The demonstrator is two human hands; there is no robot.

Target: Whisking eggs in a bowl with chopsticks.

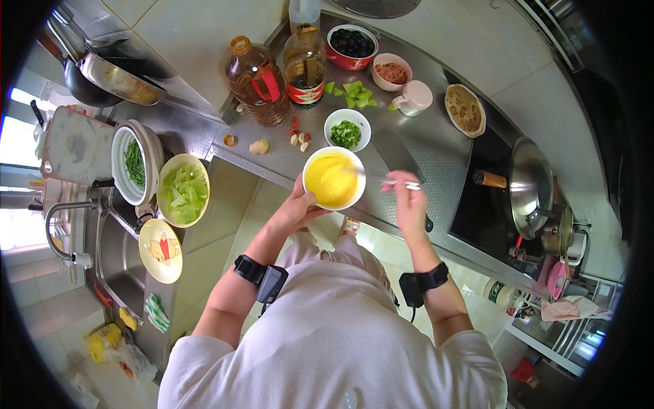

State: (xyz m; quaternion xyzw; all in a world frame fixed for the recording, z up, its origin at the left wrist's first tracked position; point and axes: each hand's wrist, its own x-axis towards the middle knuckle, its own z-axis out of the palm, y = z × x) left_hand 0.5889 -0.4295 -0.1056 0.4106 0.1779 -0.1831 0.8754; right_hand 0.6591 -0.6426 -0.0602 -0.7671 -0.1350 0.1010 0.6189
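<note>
My left hand point(295, 210) grips a white bowl point(327, 150) from its near left side, just off the counter's front edge. Yellow beaten egg point(329, 186) fills much of it. A pair of chopsticks point(413, 186) is held in my right hand point(410, 207); their far ends blur over the egg. Right behind the bowl stands a smaller white bowl point(366, 128) of chopped green onion point(346, 134). A cleaver point(392, 148) lies flat beyond my right hand, its dark handle partly hidden under my hand and forearm.
Two large bottles point(258, 84) point(305, 64), green pepper pieces point(357, 94), a pink bowl of minced meat point(391, 73) and a pink cup point(415, 97) stand behind. Rightward is a wok point(529, 179) on the black cooktop point(472, 204). Leftward are sliced greens point(184, 191) and a sink point(117, 250).
</note>
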